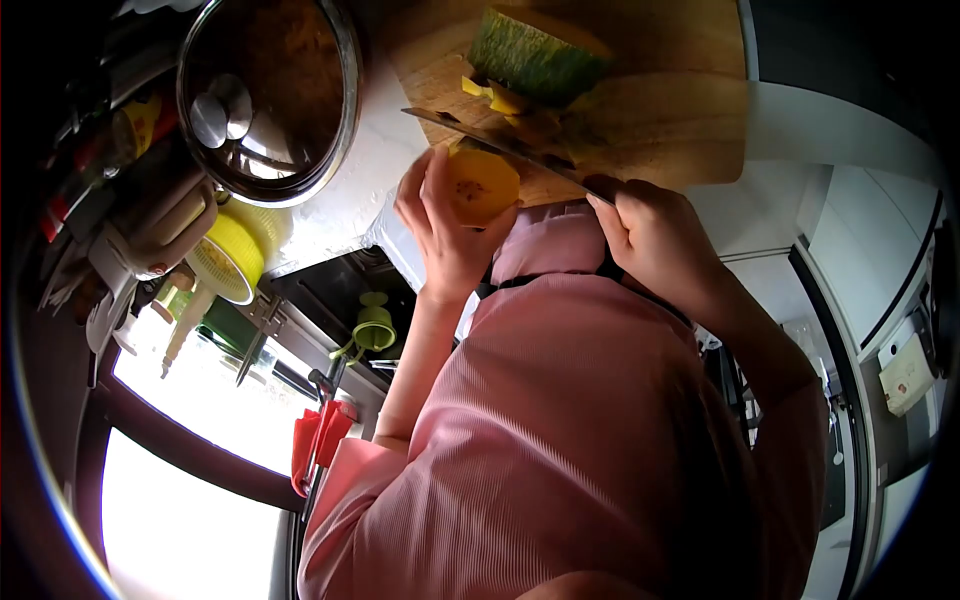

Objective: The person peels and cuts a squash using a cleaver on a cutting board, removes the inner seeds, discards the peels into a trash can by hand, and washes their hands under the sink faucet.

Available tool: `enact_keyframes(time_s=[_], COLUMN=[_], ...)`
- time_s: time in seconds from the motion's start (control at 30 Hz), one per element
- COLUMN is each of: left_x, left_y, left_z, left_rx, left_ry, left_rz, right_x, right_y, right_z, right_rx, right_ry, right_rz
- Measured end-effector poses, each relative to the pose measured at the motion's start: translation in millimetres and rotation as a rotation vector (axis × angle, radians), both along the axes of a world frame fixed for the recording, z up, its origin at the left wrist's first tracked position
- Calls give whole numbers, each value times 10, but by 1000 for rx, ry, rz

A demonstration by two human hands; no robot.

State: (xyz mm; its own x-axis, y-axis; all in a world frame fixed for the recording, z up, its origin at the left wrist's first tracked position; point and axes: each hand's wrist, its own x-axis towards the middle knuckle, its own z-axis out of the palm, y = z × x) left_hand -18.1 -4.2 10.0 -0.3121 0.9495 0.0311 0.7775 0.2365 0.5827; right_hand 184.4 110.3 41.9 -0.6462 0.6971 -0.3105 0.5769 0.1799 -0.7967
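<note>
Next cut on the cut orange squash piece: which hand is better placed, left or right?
Right, I'd judge. The right hand already grips the long, thin-bladed metal knife, its blade extending beside the cut orange squash piece. The left hand holds that piece, so it seems better suited to steadying.

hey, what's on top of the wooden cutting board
On the cutting board sit a green-skinned squash chunk and some yellow scraps. A knife is held over its edge. Whatever lies beneath the chunk is hidden.
</note>
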Motion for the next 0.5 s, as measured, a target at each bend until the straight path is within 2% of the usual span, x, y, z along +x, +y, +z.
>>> enact_keyframes(time_s=[0.07,0.17,0.2,0.5], left_x=[44,18,42,27], left_y=[-90,-129,-95,-192], left_z=[-80,-231,-275,-502], left_rx=[175,286,317,333], left_ry=[36,121,110,248], left_rz=[16,-182,-146,-148], right_x=[45,103,124,193], right_y=[27,19,9,-15], right_z=[74,172,198,316], right_rx=[44,42,28,2], right_ry=[-3,-51,-73,-164], right_rz=[57,112,126,192])
